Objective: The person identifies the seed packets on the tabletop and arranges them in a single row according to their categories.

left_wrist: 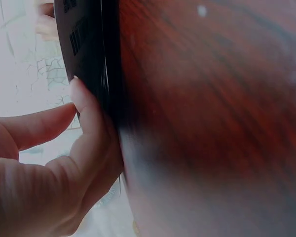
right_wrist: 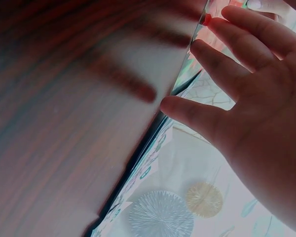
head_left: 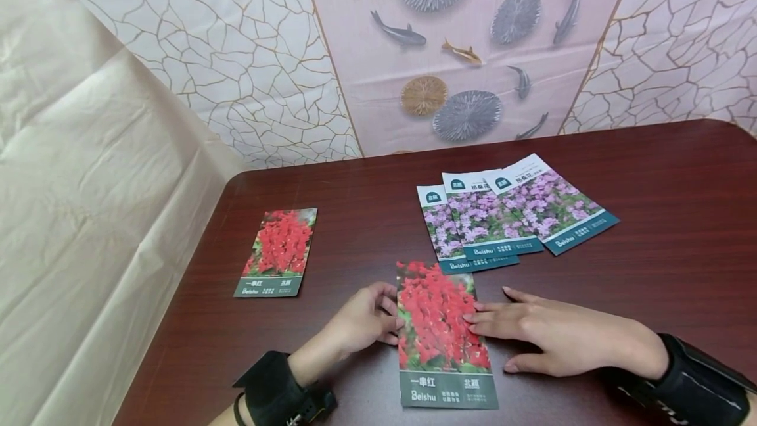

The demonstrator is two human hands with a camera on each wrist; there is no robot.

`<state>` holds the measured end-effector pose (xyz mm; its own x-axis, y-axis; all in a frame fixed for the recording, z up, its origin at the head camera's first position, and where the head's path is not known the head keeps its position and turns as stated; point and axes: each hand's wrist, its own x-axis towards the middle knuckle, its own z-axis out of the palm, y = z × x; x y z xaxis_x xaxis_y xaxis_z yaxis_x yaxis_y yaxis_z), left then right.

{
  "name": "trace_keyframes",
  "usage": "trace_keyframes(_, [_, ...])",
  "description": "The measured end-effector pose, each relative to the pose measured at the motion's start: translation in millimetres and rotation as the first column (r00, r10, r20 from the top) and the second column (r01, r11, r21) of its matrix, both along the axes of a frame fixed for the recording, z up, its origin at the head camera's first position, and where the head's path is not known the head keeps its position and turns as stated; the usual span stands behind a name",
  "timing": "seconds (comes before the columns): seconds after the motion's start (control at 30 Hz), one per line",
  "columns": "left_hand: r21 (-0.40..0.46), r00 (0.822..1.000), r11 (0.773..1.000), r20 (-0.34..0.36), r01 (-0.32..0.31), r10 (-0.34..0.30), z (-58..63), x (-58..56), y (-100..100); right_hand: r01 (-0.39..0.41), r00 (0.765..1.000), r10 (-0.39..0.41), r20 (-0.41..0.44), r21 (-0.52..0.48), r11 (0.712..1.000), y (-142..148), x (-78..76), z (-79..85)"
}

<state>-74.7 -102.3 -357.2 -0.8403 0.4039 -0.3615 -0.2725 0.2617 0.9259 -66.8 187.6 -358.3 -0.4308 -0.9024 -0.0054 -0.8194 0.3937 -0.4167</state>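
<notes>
A seed packet with red flowers (head_left: pixel 440 327) lies at the near middle of the table, its picture facing up. My left hand (head_left: pixel 361 321) pinches its left edge with thumb and curled fingers. In the left wrist view the packet's dark underside (left_wrist: pixel 84 54) with barcodes shows, tilted away from the wood. From the other side my right hand (head_left: pixel 544 331) touches the right edge with straight, spread fingertips; its thumb stands apart, low over the table. The packet's top edge meets the lowest of several purple-flower seed packets (head_left: pixel 491 215), which overlap in a fan.
Another red-flower seed packet (head_left: pixel 278 252) lies at the left of the dark red wooden table (head_left: pixel 355 215). A patterned cloth (head_left: pixel 437 51) hangs behind the table's back edge, and a cream cloth (head_left: pixel 89 215) covers the left side.
</notes>
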Motion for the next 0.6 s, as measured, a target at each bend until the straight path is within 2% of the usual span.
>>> trace_keyframes(0.13, [0.011,1.000,1.000,0.002,-0.003,0.003,1.5,1.6,-3,-0.001,1.000,0.001,-0.006,-0.010,1.000,1,0.6,0.1])
trace_keyframes(0.3, [0.015,1.000,1.000,0.002,-0.013,0.013,8.2,1.3,-10,-0.012,0.998,0.009,-0.055,-0.057,0.998,2,0.3,1.7])
trace_keyframes(0.6, [-0.054,0.998,0.998,-0.060,-0.026,0.023,22.0,-1.7,-27,0.020,0.992,-0.033,-0.122,-0.107,0.994,6,-1.8,6.8])
